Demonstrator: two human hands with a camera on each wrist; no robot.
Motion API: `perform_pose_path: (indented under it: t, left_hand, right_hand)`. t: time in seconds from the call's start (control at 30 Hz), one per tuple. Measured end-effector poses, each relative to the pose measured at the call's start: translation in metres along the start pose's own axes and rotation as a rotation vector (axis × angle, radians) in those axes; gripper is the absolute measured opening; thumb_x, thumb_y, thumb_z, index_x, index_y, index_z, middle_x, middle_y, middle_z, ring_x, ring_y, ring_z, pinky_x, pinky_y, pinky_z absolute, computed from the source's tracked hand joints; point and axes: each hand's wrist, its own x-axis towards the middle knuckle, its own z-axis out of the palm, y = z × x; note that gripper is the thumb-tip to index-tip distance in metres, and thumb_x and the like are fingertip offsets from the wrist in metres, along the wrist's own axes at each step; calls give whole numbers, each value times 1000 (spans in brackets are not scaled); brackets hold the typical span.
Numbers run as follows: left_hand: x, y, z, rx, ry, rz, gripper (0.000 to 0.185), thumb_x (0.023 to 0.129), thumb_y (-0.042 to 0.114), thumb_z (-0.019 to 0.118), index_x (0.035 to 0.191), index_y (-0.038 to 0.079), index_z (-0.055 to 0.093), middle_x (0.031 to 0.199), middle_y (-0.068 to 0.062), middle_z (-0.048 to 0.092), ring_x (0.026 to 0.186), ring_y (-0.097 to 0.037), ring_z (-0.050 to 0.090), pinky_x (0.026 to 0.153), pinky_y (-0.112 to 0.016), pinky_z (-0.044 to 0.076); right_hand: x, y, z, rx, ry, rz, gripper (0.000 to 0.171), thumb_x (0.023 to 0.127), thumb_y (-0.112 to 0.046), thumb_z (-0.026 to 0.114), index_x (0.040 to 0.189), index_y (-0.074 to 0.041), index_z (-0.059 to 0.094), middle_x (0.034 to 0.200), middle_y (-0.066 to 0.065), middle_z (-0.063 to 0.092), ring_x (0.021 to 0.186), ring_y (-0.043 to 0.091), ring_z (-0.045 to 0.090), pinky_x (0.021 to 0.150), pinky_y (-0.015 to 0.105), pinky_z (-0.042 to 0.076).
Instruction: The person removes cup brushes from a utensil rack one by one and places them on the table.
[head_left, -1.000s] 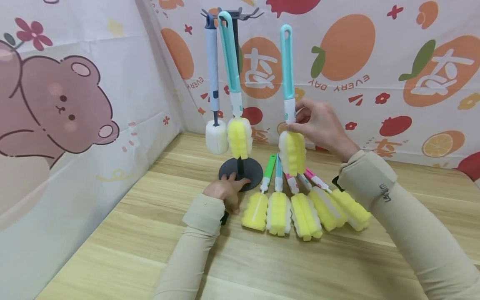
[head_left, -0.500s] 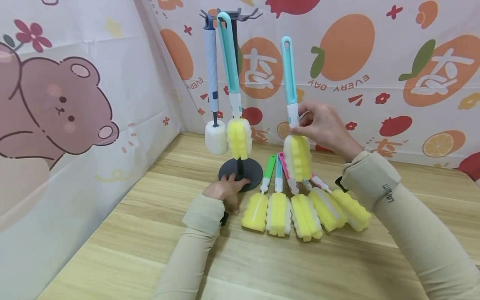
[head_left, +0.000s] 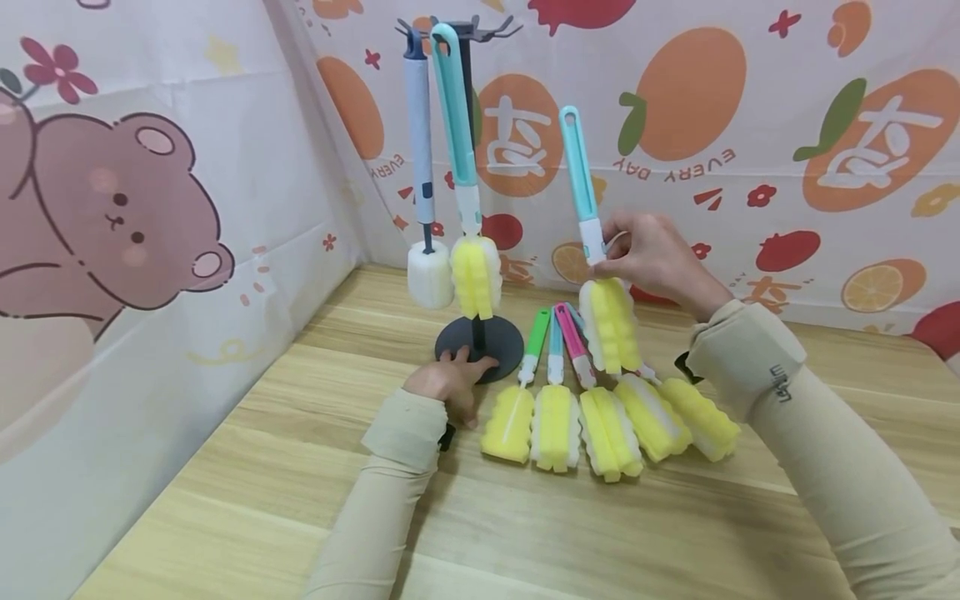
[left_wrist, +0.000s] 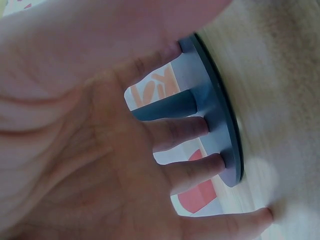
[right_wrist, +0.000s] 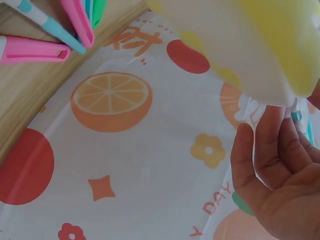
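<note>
My right hand (head_left: 637, 254) pinches a teal-handled sponge brush (head_left: 581, 179) at the white neck just above its yellow sponge head (head_left: 609, 323). The brush stands nearly upright in the air, handle tilted left, over the brushes lying on the table. In the right wrist view the sponge head (right_wrist: 250, 45) fills the top and the fingers (right_wrist: 270, 145) curl at its neck. My left hand (head_left: 448, 379) rests flat on the rack's round dark base (head_left: 480, 346); the left wrist view shows straight fingers (left_wrist: 185, 132) touching the base (left_wrist: 220, 130). On the rack (head_left: 468, 50) hang a grey brush (head_left: 422, 142) and a teal brush (head_left: 457, 125).
Several sponge brushes (head_left: 555, 417) with green, teal, pink and white handles lie fanned out on the wooden table (head_left: 525, 533), right of the base. Printed cloth walls (head_left: 150, 208) close in the left and back. Bare wood lies in front of my arms.
My right hand has lowered the teal-handled brush and carried it slightly right, tilting its handle leftward. The left hand has stayed on the base.
</note>
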Motion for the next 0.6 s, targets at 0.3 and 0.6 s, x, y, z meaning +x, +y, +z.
perform_pose_path:
  t: [0.3, 0.6]
  left_hand:
    - [-2, -1, 2, 5, 9, -5, 99, 83, 13, 85, 162, 33, 29, 169, -16, 6, 152, -42, 3, 109, -61, 33]
    - [-4, 0, 2, -3, 15, -8, 98, 83, 13, 85, 161, 34, 29, 169, -15, 6, 153, -42, 2, 108, -61, 35]
  right_hand:
    - [2, 7, 0, -13, -50, 58, 27, 88, -4, 78, 110, 7, 66, 100, 22, 68, 86, 32, 63, 85, 43, 57]
    - [3, 12, -3, -27, -76, 74, 27, 88, -4, 77, 109, 9, 67, 98, 22, 67, 86, 31, 62, 74, 32, 56]
